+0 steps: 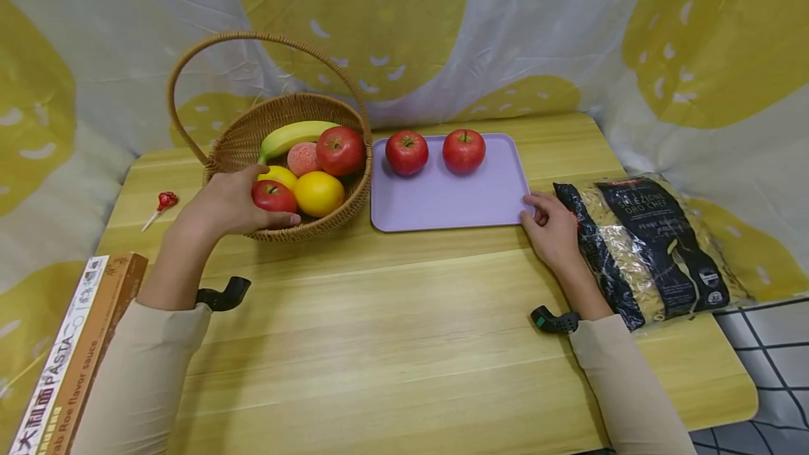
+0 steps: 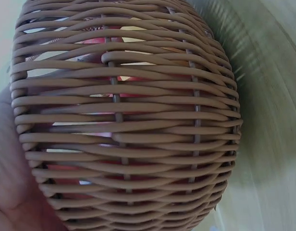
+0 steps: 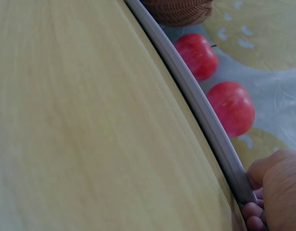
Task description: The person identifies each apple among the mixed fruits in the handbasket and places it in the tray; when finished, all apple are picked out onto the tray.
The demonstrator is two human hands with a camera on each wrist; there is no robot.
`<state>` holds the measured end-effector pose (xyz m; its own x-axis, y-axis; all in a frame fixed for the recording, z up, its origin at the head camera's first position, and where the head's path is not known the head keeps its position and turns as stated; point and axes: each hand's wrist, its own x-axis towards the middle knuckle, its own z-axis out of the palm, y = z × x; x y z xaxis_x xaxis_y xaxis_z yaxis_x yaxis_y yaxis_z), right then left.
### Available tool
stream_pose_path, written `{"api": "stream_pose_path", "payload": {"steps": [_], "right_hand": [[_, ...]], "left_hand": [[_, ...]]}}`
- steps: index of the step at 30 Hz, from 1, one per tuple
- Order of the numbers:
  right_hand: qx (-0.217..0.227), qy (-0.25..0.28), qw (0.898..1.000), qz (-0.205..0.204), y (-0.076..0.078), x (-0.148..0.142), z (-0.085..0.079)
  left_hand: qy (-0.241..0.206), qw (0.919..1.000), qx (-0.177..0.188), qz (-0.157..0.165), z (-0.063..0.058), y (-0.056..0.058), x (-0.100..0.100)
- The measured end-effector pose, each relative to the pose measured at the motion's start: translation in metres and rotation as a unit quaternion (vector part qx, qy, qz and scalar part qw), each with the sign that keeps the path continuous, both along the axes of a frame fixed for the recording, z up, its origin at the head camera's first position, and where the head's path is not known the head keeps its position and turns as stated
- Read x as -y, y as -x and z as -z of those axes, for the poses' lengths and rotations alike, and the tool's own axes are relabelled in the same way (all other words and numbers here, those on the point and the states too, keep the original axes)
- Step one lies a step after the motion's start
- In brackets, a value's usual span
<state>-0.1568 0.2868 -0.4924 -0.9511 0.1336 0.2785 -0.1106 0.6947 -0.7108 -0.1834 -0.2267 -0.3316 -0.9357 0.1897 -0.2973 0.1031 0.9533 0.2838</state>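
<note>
My left hand (image 1: 229, 203) reaches over the near left rim of a wicker basket (image 1: 253, 114). Its thumb and fingers curl round a red apple (image 1: 274, 196) inside. Beside that apple lie a yellow lemon (image 1: 319, 194), a second yellow fruit, a pinkish round fruit (image 1: 304, 159), a banana (image 1: 293, 137) and another red apple (image 1: 340, 151). In the left wrist view the weave (image 2: 129, 115) hides most of the fruit. My right hand (image 1: 553, 230) pinches the right edge of a lilac tray (image 1: 442, 206). Two red apples, one left (image 1: 406, 153) and one right (image 1: 464, 152), sit along the tray's far side.
A bag of penne pasta (image 1: 657, 251) lies right of my right hand. At the left are a red lollipop (image 1: 166, 202) and, nearer, a pasta box (image 1: 82, 350). The basket's tall handle (image 1: 272, 35) arches above it. A lemon-patterned cloth (image 1: 518, 27) hangs behind the wooden table (image 1: 392, 343).
</note>
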Motion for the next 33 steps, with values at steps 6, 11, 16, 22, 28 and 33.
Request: {"api": "stream_pose_path", "payload": {"steps": [6,11,16,22,28,33], "right_hand": [[-0.001,-0.003,1.000,-0.001,-0.001,0.001,0.001],[0.001,-0.001,1.000,-0.002,-0.002,0.003,0.000],[0.001,-0.002,1.000,0.002,-0.002,0.002,0.000],[0.003,-0.002,1.000,0.001,-0.002,0.002,0.000],[-0.001,-0.002,1.000,0.003,-0.002,0.003,-0.002],[-0.005,-0.003,1.000,0.001,-0.002,0.003,-0.003]], "left_hand": [[0.016,0.9998,0.009,-0.004,0.005,0.004,0.000],[0.024,0.9997,0.004,-0.009,0.008,0.005,0.000],[0.024,0.9996,-0.013,-0.011,0.007,0.003,-0.002],[0.001,0.9988,-0.043,-0.022,0.005,-0.002,-0.003],[-0.039,0.9953,-0.080,-0.038,0.004,-0.005,-0.005],[-0.075,0.9887,-0.120,-0.049,0.003,-0.008,-0.007]]}}
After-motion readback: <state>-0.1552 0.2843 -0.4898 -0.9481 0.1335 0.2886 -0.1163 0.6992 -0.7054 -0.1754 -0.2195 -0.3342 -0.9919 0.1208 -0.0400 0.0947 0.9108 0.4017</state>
